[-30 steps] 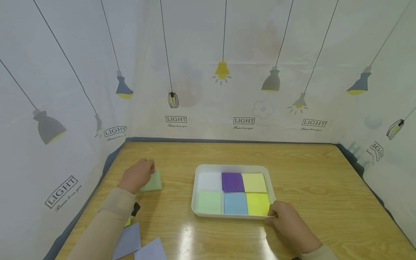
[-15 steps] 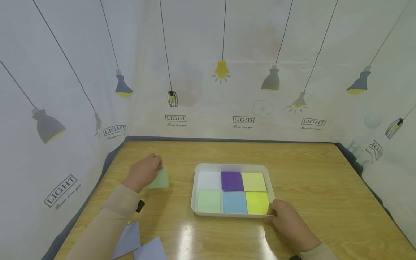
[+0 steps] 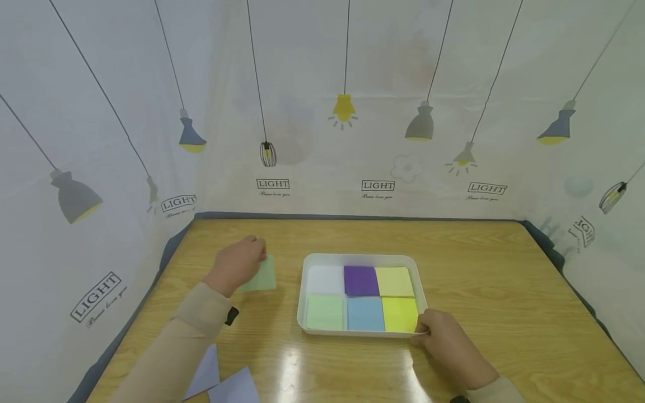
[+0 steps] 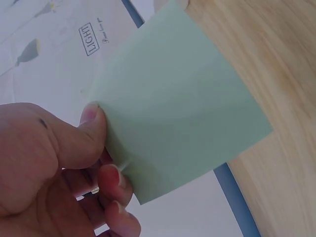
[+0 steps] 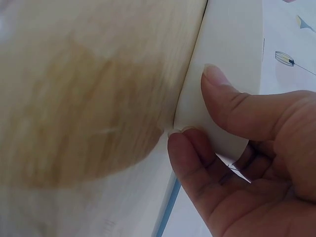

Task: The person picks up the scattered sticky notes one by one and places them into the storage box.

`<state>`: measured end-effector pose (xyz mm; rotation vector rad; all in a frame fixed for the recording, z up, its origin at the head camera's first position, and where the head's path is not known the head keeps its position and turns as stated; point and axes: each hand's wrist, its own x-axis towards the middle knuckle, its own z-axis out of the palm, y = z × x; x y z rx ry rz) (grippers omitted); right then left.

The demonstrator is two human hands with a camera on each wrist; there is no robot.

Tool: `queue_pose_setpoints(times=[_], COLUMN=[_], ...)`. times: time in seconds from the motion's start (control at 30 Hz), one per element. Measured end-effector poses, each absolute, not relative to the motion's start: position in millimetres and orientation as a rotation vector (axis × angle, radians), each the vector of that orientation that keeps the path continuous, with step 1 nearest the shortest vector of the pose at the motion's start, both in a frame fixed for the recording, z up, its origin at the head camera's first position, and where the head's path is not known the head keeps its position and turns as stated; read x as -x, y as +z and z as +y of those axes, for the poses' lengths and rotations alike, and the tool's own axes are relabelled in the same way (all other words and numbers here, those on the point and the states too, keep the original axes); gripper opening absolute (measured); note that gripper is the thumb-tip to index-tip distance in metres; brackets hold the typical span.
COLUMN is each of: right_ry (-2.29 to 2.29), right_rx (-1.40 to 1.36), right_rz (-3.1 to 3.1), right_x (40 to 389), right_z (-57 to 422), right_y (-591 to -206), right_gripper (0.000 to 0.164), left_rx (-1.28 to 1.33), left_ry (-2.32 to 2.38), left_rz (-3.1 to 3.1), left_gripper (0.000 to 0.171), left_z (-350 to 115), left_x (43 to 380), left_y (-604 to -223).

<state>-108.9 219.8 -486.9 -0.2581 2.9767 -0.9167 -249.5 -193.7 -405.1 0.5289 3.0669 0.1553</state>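
Observation:
Between thumb and fingers my left hand point(image 3: 239, 264) pinches a pale green sticky note point(image 4: 182, 108) by one edge, held over the table to the left of the tray. My right hand point(image 3: 450, 346) grips the near right corner of a shallow white tray point(image 3: 353, 334), thumb against its outer wall point(image 5: 224, 54) in the right wrist view. Inside the tray lie square note stacks in two rows: purple point(image 3: 360, 281) and pale yellow point(image 3: 395, 281) at the back, light green point(image 3: 325, 312), blue point(image 3: 365, 314) and bright yellow point(image 3: 400, 314) in front. The back left spot shows white.
Two lavender paper squares point(image 3: 234, 387) lie at the table's near left, partly under the left forearm. A white printed curtain point(image 3: 322, 140) with lamp drawings stands around the back and sides of the wooden table point(image 3: 484, 280).
My left hand has moved right and slightly away from me with the green sticky note, closer to the tray. The right hand and tray have stayed put.

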Motion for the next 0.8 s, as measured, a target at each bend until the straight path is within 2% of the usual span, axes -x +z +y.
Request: queue_pose_setpoints(times=[0.8], right_ry=[-0.934], right_rx=[0.251], right_rz=[2.967], right_x=[109], right_z=[220], right_y=[-487], right_gripper=[0.023], left_rx=[-0.491], left_ry=[0.161], left_rz=[2.934], left_gripper=[0.012], left_z=[-134], left_x=[250], left_y=[-394])
